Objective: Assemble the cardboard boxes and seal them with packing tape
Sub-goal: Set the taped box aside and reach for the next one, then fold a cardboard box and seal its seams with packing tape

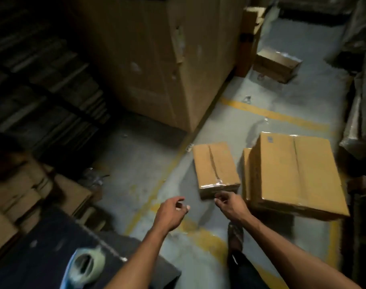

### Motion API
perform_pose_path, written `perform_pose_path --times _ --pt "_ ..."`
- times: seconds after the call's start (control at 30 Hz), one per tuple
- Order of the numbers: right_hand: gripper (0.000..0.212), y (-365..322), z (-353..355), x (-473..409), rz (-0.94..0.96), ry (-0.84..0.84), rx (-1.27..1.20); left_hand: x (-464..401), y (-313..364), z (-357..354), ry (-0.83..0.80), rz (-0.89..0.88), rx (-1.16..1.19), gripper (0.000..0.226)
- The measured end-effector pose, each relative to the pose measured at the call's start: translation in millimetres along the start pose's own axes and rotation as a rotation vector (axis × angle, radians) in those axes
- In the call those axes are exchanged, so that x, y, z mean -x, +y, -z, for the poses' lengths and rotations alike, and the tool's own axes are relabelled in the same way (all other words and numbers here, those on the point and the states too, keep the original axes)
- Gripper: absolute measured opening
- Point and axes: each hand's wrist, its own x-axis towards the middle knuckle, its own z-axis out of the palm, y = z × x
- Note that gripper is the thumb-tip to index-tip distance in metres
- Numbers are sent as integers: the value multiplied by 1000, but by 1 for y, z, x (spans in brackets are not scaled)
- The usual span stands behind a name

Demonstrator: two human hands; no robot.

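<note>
A small brown cardboard box sealed with clear tape along its top seam [216,167] lies on the grey concrete floor with yellow painted lines [261,105], its near end toward the person. Just to its right sits a larger brown cardboard box [296,174], flaps closed, resting on another carton beneath it so that it sits tilted; the two boxes are close but a strip of floor shows between them.

Both bare arms reach forward from the bottom of the view. The right hand [230,204] hovers at the near end of the small box, fingers loosely curled with the tips almost at the taped edge — whether they touch the cardboard cannot be told through the blur. Its grip holds nothing that can be seen. The left hand [171,211] hangs in the air over the floor, left of the small box and apart from it, fingers relaxed and half curled, empty.

At the lower left a pale roll of packing tape [87,264] lies on a dark table [42,247], beside the left forearm. A third small taped cardboard box [277,63] rests farther off on the floor, near a tall brown cardboard carton [157,59] that stands upright behind. Flattened cardboard sheets [21,195] are piled at the left, in shadow.
</note>
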Motion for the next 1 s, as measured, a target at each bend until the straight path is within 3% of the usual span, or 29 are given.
perform_pose_path --times 0.13,0.33,0.57,0.83,1.0 --pt "16 -117 -70 64 251 -39 75 123 -83 72 238 18 170 31" --pt "17 -296 -164 121 640 -271 262 250 -200 189 612 187 318 23" --pt "19 -474 -277 146 1021 -403 403 352 -304 277 881 417 545 18" --pt "33 -610 -438 149 1077 -591 500 357 -443 395 986 445 711 9" --pt "29 -697 -557 100 1011 -504 702 311 -570 486 993 385 798 5"
